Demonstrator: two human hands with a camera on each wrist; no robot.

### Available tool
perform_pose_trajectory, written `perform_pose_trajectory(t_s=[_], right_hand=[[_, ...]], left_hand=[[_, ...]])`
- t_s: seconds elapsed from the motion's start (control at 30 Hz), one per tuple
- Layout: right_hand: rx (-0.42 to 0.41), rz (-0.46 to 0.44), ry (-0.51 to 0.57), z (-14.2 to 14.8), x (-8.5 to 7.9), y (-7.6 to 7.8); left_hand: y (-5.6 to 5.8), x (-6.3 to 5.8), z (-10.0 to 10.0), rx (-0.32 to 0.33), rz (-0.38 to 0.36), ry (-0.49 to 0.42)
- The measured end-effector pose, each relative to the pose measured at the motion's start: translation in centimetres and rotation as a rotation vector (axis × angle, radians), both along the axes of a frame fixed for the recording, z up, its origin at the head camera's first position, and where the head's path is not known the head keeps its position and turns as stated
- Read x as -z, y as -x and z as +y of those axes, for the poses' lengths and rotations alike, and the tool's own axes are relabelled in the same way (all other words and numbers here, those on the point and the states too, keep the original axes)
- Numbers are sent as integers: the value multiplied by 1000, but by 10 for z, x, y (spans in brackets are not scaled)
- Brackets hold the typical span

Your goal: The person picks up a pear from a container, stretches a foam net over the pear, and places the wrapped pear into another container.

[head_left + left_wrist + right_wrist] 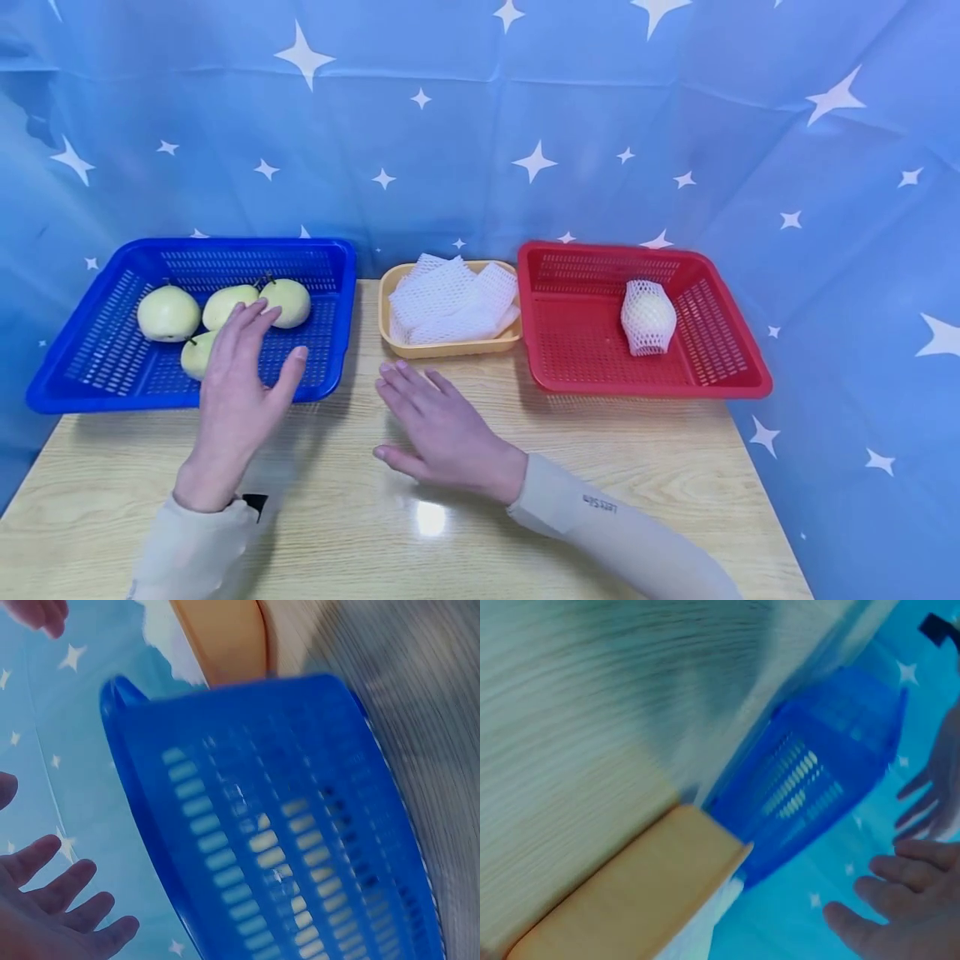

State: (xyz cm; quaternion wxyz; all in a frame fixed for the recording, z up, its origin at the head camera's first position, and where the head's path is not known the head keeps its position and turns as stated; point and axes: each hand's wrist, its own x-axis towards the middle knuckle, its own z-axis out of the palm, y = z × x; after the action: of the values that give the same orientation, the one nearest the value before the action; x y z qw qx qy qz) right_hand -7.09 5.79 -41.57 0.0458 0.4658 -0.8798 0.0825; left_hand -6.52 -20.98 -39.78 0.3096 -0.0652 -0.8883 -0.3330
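My left hand (242,385) hovers over the front edge of the blue basket (341,333), fingers spread and holding nothing. Several pale green pears (168,313) lie in that basket, one of them partly hidden behind the left fingers. My right hand (447,429) is above the table in front of the tan tray (390,329), its fingers extended and nothing in its grasp. White foam net sleeves (450,300) are heaped in the tray. A pear in a foam net (648,318) lies in the red basket (570,333) at the right.
The wooden table (352,533) carries both baskets and the tray in a row along its far side. Behind them hangs a blue cloth (450,108) with white stars, which also runs down the right side. The tray stands between the two baskets, close to the red one.
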Motion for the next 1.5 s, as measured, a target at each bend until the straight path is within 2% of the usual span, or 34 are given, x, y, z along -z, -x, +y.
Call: perform_pose_trajectory(t_s=[0.17, 0.43, 0.53, 0.67, 0.93, 1.13, 1.3, 1.5], right_hand=[[-26, 3, -71, -23, 3, 1], [-51, 20, -127, -51, 7, 4], [-58, 38, -156, -58, 11, 5], [-61, 64, -187, -64, 17, 4], [-55, 113, -187, -67, 18, 3], [-47, 115, -179, -69, 19, 2], [-46, 124, -162, -68, 20, 1], [-44, 114, -146, -69, 23, 1]], left_hand=[[1, 0, -18, -81, -9, -46], [3, -2, -44, -216, -96, -117], [3, -4, -54, -263, -171, -125], [5, -6, -69, -309, -308, -133], [18, -9, -96, -307, -504, -50], [25, -7, -110, -294, -675, 45], [29, -4, -118, -261, -796, 78], [32, 0, -125, -227, -880, 85]])
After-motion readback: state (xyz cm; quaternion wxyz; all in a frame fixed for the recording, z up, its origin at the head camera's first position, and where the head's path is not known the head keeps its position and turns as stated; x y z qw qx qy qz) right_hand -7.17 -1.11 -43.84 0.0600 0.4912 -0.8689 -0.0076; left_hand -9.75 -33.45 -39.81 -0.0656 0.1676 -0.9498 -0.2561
